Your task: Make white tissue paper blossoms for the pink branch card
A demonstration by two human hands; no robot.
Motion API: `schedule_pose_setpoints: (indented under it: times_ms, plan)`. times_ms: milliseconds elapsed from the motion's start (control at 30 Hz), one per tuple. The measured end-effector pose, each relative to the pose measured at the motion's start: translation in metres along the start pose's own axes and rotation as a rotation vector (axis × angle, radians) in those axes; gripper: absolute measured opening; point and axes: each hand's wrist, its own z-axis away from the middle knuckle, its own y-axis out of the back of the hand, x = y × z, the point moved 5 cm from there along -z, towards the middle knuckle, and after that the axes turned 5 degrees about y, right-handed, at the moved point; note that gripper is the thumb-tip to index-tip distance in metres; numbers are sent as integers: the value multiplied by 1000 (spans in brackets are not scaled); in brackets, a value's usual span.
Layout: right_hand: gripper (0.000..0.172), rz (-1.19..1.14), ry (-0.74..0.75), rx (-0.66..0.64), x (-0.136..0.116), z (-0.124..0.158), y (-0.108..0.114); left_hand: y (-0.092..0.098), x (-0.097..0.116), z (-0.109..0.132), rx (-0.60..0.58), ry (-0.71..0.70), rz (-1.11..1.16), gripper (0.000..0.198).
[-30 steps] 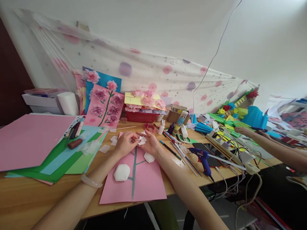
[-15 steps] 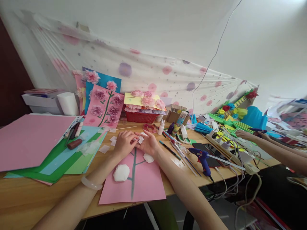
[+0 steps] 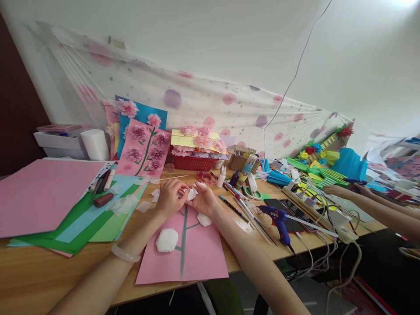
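My left hand [image 3: 171, 197] pinches the edge of a small crumpled piece of white tissue paper [image 3: 191, 194]. My right hand [image 3: 204, 200] is cupped around the same piece from the other side, its fingers curled in against it. Below both hands lies a pink sheet [image 3: 203, 258] with a painted grey-green stem [image 3: 183, 258] and thin branches. One white tissue wad [image 3: 166, 240] rests on the sheet left of the stem. Another white wad [image 3: 204, 219] sits right of it, partly behind my right wrist. Loose tissue squares [image 3: 143, 206] lie left of my hands.
Coloured paper [image 3: 49, 192] is stacked at the left. A finished flower picture [image 3: 143, 146] leans at the back beside a red basket [image 3: 193, 163]. Brushes, a marker [image 3: 232, 207] and a blue glue gun [image 3: 278, 221] lie right. Another person's hands [image 3: 337, 191] work at far right.
The fingers of my right hand have curled in closer around the tissue piece. My left hand stays pinched beside it. The whole view has shifted slightly.
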Motion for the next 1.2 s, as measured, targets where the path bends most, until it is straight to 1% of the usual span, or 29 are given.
schedule_pose_setpoints:
  times_ms: [67, 100, 200, 300, 400, 533, 733, 867, 1033, 1200]
  plan:
    - [22, -7, 28, 15, 0, -1, 2, 3, -7, -2, 39, 56, 27, 4]
    - [23, -6, 46, 21, 0, -2, 2, 2, -11, -3, 37, 73, 34, 3]
    - [27, 3, 79, 27, 1, -3, 5, -4, -20, -3, -10, 98, 24, 5]
    - [24, 6, 81, 26, 2, -4, 6, -11, -24, -2, -44, 103, -3, 10]
    - [21, 11, 67, 23, 3, -5, 7, -14, -23, -1, -67, 97, -20, 13]
    - [25, 21, 47, 20, 4, -6, 7, -13, -19, -1, -72, 80, -14, 15]
    - [27, 23, 14, 5, 6, -5, 4, -12, -18, -1, -40, 69, -8, 6]
    - [27, 18, 1, -16, 7, -4, 3, -11, -19, -2, -27, 78, -8, 5]
    - [28, 22, -1, -52, 9, -6, 4, -11, -19, -2, -41, 69, -1, 4]
    - [26, 30, 14, -56, 8, -6, 7, -12, -19, -1, -35, 74, -4, 3]
